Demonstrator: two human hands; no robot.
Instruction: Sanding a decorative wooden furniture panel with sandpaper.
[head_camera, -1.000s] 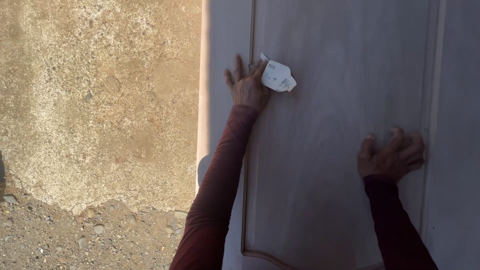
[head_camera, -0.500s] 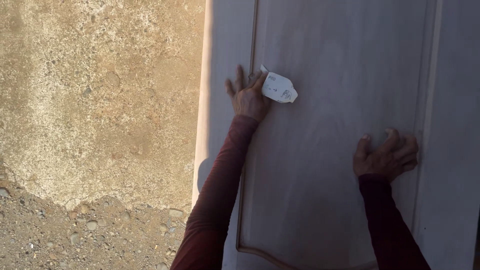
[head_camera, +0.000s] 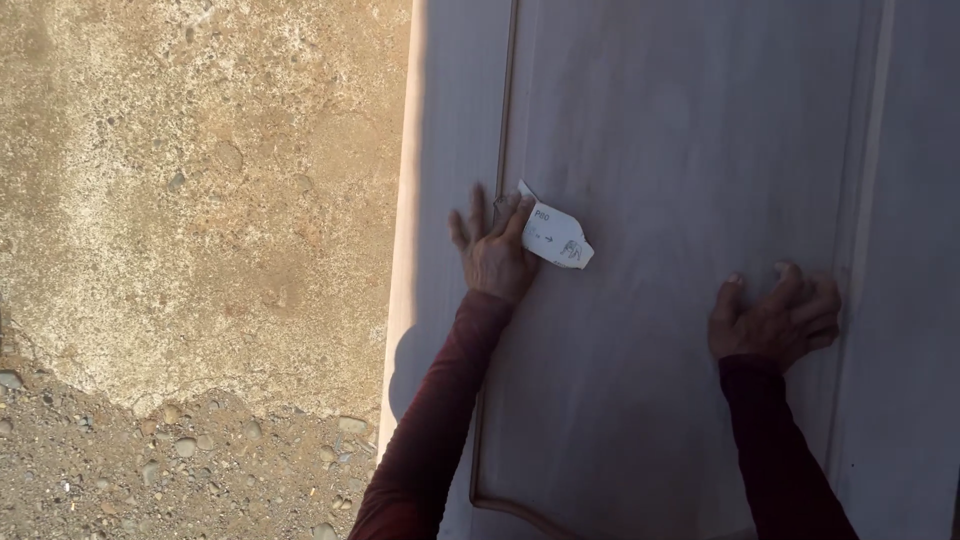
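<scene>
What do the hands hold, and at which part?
The left hand presses a folded sandpaper piece by its left end against the door panel. The right hand holds nothing.

The pale grey panelled wooden door (head_camera: 680, 150) runs off the top, right and bottom edges. The left hand (head_camera: 493, 255) covers part of a small white folded sheet of sandpaper (head_camera: 556, 238), whose markings seem too small to read. Both dark red sleeves (head_camera: 430, 440) are cut off below.
</scene>
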